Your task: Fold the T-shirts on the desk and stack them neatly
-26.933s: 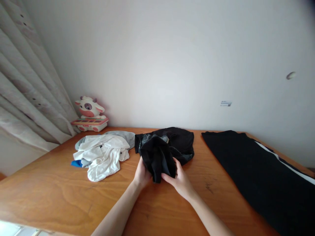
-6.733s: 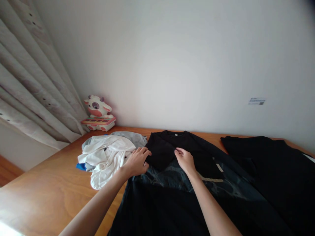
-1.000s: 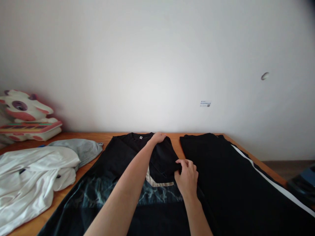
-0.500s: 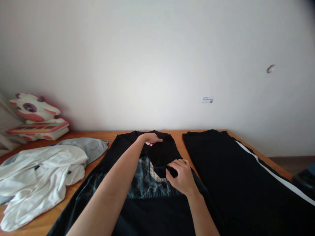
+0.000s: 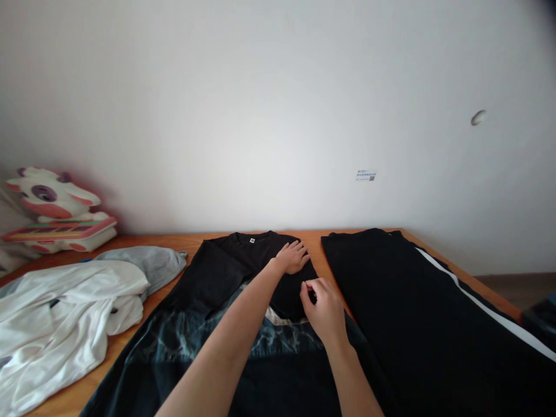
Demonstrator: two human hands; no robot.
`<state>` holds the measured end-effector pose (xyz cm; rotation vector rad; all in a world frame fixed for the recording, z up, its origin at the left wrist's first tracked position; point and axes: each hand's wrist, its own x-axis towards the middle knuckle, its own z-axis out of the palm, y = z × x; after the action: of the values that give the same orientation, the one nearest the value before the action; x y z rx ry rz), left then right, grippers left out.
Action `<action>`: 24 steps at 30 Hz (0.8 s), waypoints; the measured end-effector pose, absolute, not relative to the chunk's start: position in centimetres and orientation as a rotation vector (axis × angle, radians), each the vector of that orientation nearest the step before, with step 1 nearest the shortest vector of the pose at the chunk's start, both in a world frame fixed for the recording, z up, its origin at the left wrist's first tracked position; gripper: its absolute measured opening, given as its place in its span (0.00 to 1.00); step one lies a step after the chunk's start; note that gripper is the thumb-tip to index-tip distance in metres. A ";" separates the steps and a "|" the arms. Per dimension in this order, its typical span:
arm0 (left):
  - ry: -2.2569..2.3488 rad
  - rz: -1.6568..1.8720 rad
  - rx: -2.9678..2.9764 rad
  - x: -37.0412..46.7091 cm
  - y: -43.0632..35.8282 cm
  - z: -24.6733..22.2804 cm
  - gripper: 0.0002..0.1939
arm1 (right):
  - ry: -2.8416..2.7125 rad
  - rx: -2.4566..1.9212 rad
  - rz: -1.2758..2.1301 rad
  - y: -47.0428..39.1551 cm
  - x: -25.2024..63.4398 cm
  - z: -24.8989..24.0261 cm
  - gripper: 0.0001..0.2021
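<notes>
A black T-shirt (image 5: pixel 226 263) with a dark blue-grey marbled band and a pale trim lies front of me, both sleeves turned inward over its body. Its collar, with a small white label, is at the far end. My left hand (image 5: pixel 293 257) rests flat near the right shoulder of the shirt, fingers spread. Closer to me, my right hand (image 5: pixel 325 308) has thumb and forefinger pinched together at the shirt's right side, by the folded sleeve. The fingers partly hide the cloth between them.
Black cloth (image 5: pixel 391 301) with a white stripe lies flat at the right. On the left are a crumpled white garment (image 5: pixel 69 313) and a grey one (image 5: pixel 163 267). A cow-shaped toy keyboard (image 5: pixel 61 211) stands at the back left. A white wall (image 5: pixel 243 116) borders the wooden surface (image 5: pixel 117 353).
My left hand has shifted right and flattened onto the cloth. The left sleeve now lies folded inward and the collar label shows. My right hand has moved slightly right.
</notes>
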<state>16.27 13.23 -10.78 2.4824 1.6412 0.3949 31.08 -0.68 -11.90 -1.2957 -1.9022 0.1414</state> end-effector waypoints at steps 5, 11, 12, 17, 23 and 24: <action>1.723 0.481 2.512 17.1 13.0 -11.6 0.24 | -1.933 -1.550 -0.031 -0.5 31.1 -12.7 0.10; 1.759 0.618 2.571 17.1 8.3 -10.1 0.22 | -2.010 -1.446 -0.041 -0.6 30.9 -13.1 0.13; 1.762 0.654 2.567 16.3 7.2 -9.8 0.22 | -2.033 -1.411 -0.046 -0.6 30.8 -13.2 0.14; 1.646 0.880 2.591 7.9 2.0 -8.4 0.20 | -2.195 -1.252 0.013 -0.9 30.1 -13.4 0.16; 1.974 0.626 2.451 -3.4 -5.8 -10.0 0.22 | -2.410 -1.290 0.120 -1.7 29.8 -12.9 0.27; 2.003 0.521 2.446 -4.3 -7.0 -10.5 0.24 | -2.428 -1.307 0.134 -1.8 29.8 -12.9 0.28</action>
<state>-4.29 -6.97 -10.51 2.4458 2.0034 0.5212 29.84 -1.84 -12.86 -1.3072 -2.4279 0.1342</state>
